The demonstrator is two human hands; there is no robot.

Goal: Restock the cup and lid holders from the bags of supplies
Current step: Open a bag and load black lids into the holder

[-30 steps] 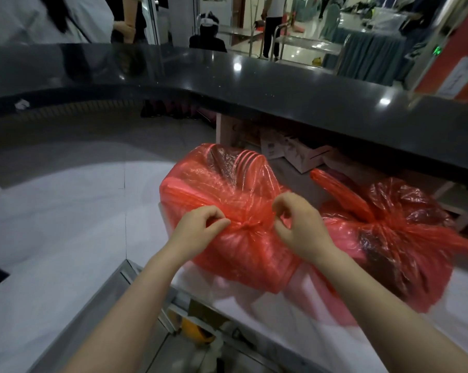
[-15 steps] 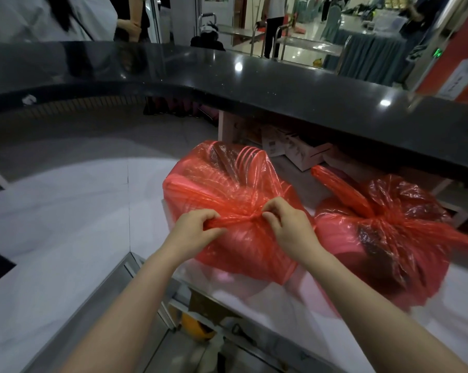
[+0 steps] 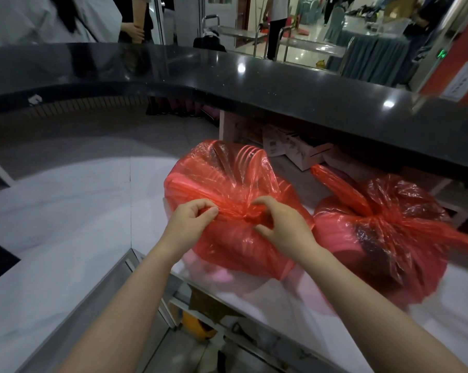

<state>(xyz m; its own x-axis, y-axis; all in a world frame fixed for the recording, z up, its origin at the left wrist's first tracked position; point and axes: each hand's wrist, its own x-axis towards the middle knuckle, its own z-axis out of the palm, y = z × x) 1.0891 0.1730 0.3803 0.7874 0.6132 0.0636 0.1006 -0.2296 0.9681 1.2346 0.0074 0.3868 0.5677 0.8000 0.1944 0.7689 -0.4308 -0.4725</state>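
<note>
We have both hands on the knot of the nearer red bag (image 3: 227,189), which sits on the white table (image 3: 66,211) just in front of us. Our left hand (image 3: 189,219) pinches the twisted plastic on the left side of the knot, thumb and forefinger closed on it; our right hand (image 3: 281,224) has its fingers curled over the bunched plastic on the right side, gripping it — the two hands sit close together with only the knot between them. Through the thin plastic we can make out stacked round rims near the top of the bag, though what they are is not clear. A second red bag (image 3: 383,232), also tied shut, lies just beside the first on its right, on the same table. Behind both bags runs a raised black counter (image 3: 281,84), and under its overhang stand some white cardboard boxes (image 3: 294,152).
</note>
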